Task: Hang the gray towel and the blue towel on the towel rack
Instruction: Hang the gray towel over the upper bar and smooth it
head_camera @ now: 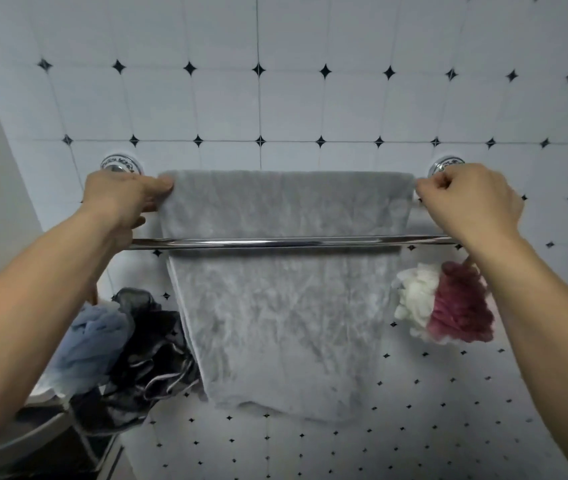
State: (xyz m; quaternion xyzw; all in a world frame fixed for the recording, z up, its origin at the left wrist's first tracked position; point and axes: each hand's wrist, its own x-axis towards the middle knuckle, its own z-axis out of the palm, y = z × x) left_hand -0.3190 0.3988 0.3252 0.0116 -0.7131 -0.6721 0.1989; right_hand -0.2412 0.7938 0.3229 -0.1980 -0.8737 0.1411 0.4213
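My left hand [126,195] and right hand [466,199] each pinch a top corner of the gray towel [282,289], draped over the rack's [275,242] rear bar at 12 o'clock. It looks soft and limp, easiest held by its corners. The blue cloth [92,341] at 8 o'clock may be the other towel.

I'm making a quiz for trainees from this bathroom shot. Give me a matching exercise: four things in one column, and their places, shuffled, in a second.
Things:
1. gray towel
2. left hand
3. bath puff
4. front bar

Places:
A. hanging at lower right
B. draped over the back bar
C. at the towel's left top edge
D. bare, crossing in front of the towel

Pairs: 1-B, 2-C, 3-A, 4-D
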